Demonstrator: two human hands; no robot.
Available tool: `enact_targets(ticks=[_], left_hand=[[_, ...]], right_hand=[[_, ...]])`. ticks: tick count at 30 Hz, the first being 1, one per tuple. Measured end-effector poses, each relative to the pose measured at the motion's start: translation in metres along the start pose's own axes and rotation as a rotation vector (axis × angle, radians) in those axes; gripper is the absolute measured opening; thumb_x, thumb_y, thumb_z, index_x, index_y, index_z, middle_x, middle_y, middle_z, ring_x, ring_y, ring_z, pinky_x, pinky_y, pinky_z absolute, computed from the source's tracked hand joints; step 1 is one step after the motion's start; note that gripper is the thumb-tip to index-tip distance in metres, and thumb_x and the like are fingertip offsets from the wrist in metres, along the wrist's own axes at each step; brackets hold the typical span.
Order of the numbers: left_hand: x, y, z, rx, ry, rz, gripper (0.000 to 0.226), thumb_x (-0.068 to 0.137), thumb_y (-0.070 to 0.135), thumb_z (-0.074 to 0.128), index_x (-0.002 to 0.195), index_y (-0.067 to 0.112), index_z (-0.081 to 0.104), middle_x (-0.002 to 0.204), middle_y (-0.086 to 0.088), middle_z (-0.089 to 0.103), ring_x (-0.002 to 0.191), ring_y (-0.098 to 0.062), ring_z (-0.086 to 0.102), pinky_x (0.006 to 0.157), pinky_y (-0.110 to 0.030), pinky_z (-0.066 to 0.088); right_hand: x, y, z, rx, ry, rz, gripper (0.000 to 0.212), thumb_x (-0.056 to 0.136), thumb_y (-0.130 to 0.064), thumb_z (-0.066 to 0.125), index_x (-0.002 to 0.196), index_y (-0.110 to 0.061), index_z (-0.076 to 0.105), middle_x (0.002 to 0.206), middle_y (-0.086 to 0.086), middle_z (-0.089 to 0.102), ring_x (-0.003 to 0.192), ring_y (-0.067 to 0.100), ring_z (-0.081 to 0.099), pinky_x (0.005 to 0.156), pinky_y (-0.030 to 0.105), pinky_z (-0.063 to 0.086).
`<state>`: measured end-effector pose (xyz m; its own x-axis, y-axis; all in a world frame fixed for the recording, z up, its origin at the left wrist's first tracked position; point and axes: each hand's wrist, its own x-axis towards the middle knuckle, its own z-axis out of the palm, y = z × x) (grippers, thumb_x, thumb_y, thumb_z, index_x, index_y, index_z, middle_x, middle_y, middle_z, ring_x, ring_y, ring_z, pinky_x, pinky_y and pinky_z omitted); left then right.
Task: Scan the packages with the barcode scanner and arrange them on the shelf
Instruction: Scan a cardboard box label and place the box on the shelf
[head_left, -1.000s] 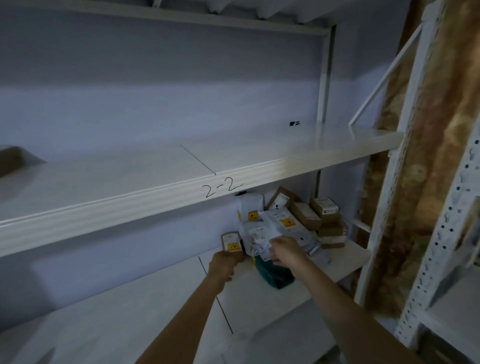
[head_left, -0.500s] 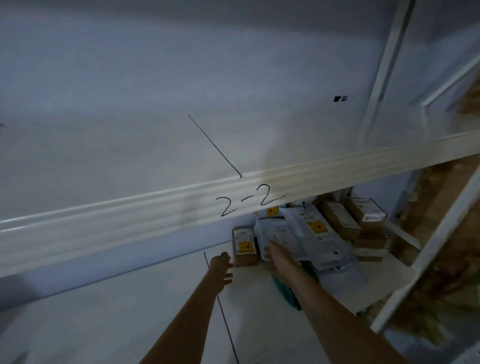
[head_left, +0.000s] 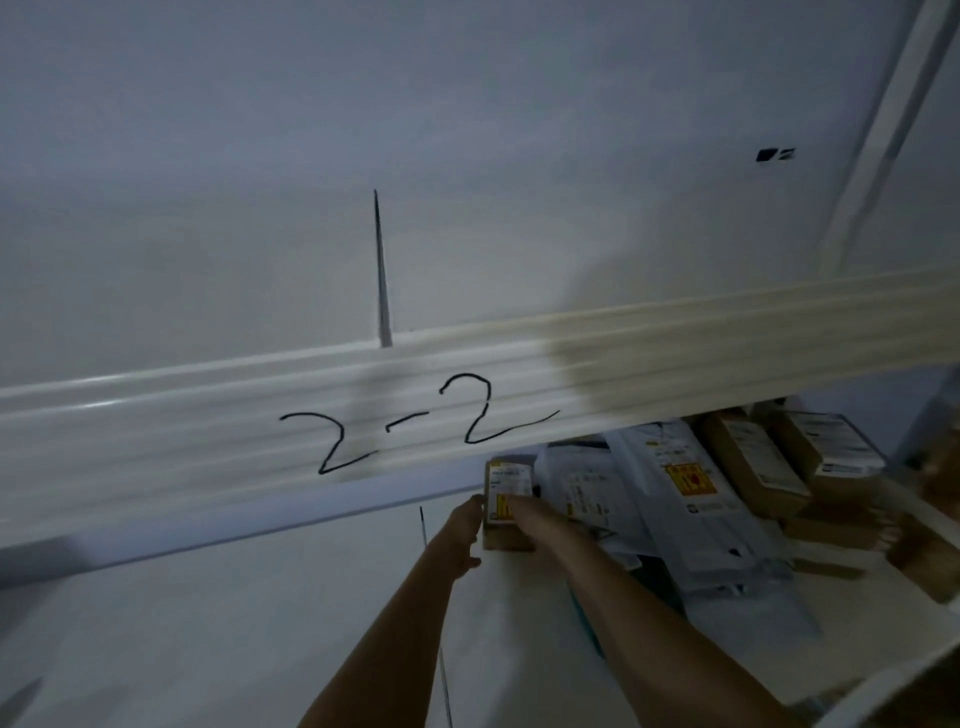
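Head: both hands (head_left: 524, 512) touch rectangular cardboard box (head_left: 506, 486).

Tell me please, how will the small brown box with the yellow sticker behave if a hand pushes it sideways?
The small brown box stands upright on a narrow base, so a high push would probably tip it. Its cardboard looks stiff, so it should slide without bending. The right hand lies over its front and the left hand is beside it, which may steady it.

Dim, bluish light throughout. White metal shelving (head_left: 156, 649) across the frame; front rail (head_left: 208, 415) marked "2-2" by hand at 6 o'clock. Pale wall (head_left: 467, 104) behind. White upright (head_left: 883, 130) at 2 o'clock.
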<state>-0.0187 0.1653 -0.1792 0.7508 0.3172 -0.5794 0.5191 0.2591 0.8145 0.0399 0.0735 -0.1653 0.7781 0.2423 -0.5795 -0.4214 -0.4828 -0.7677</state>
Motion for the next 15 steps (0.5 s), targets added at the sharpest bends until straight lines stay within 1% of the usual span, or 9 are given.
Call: enact_targets(ticks=[2,4,5,6,7,9,11,13,15], left_hand=[[0.007,-0.002,0.005,0.043,-0.030,-0.014,0.042,0.102,0.038,0.044,0.139,0.018,0.048,0.142,-0.010,0.047,0.131,-0.032,0.042,0.107,-0.053,0.031],[0.009,-0.005,0.006,0.047,-0.031,-0.039,0.041,0.101,0.042,0.045,0.131,0.016,0.055,0.118,-0.007,0.064,0.110,-0.027,0.059,0.096,-0.043,0.044],[0.007,-0.004,0.005,0.039,-0.025,-0.034,0.041,0.101,0.041,0.044,0.128,0.013,0.058,0.101,-0.005,0.070,0.090,-0.021,0.066,0.079,-0.030,0.052],[0.008,-0.004,0.003,0.049,-0.010,-0.021,0.041,0.102,0.039,0.043,0.125,0.009,0.061,0.091,-0.004,0.072,0.072,-0.018,0.066,0.060,-0.022,0.053],[0.008,-0.004,-0.001,0.067,0.007,-0.009,0.041,0.102,0.036,0.043,0.123,0.006,0.062,0.092,-0.005,0.072,0.065,-0.015,0.063,0.050,-0.020,0.048],[0.010,-0.005,-0.009,0.083,0.030,-0.006,0.038,0.101,0.033,0.047,0.118,0.004,0.065,0.104,-0.011,0.067,0.072,-0.015,0.058,0.056,-0.024,0.042],[0.008,-0.006,-0.019,0.062,0.042,-0.034,0.029,0.096,0.034,0.055,0.107,0.009,0.065,0.105,-0.011,0.064,0.082,-0.021,0.059,0.074,-0.030,0.042],[0.007,-0.008,-0.029,0.081,0.052,-0.026,0.027,0.093,0.026,0.059,0.113,0.010,0.053,0.107,-0.013,0.062,0.088,-0.027,0.061,0.085,-0.046,0.043],[0.005,-0.012,-0.039,0.086,0.073,0.010,0.036,0.094,0.015,0.058,0.122,0.008,0.037,0.109,-0.015,0.056,0.083,-0.026,0.061,0.081,-0.049,0.051]], right_hand=[[0.007,0.002,0.000,-0.038,-0.032,-0.024,0.043,0.108,-0.027,0.036,0.143,-0.004,0.048,0.141,0.018,0.054,0.116,0.030,0.057,0.095,0.033,0.045],[0.013,0.007,-0.002,-0.068,-0.057,-0.072,0.041,0.105,-0.023,0.042,0.138,-0.002,0.053,0.139,0.019,0.057,0.101,0.028,0.064,0.080,0.030,0.048],[0.014,0.009,-0.004,-0.062,-0.063,-0.076,0.040,0.104,-0.023,0.043,0.135,-0.002,0.055,0.136,0.019,0.059,0.086,0.022,0.064,0.075,0.030,0.049],[0.015,0.009,-0.002,-0.052,-0.066,-0.074,0.037,0.103,-0.022,0.043,0.131,-0.003,0.058,0.129,0.018,0.063,0.075,0.017,0.059,0.074,0.031,0.050],[0.018,0.008,0.000,-0.054,-0.061,-0.068,0.031,0.103,-0.022,0.043,0.121,-0.005,0.062,0.116,0.015,0.066,0.070,0.015,0.056,0.077,0.032,0.052],[0.017,0.001,0.006,-0.089,-0.034,0.011,0.028,0.105,-0.025,0.042,0.089,-0.007,0.058,0.086,0.009,0.061,0.065,0.017,0.054,0.082,0.034,0.054],[0.014,-0.003,0.010,-0.201,-0.015,0.046,0.036,0.105,-0.031,0.046,0.076,-0.010,0.050,0.078,0.009,0.056,0.063,0.019,0.053,0.076,0.032,0.052],[0.007,-0.005,0.012,-0.225,-0.050,0.051,0.032,0.102,-0.030,0.053,0.078,-0.009,0.053,0.079,0.010,0.059,0.064,0.020,0.057,0.065,0.031,0.052],[-0.002,0.000,0.012,-0.133,-0.081,0.087,0.021,0.098,-0.024,0.061,0.093,-0.004,0.060,0.085,0.014,0.066,0.070,0.024,0.067,0.059,0.032,0.057]])
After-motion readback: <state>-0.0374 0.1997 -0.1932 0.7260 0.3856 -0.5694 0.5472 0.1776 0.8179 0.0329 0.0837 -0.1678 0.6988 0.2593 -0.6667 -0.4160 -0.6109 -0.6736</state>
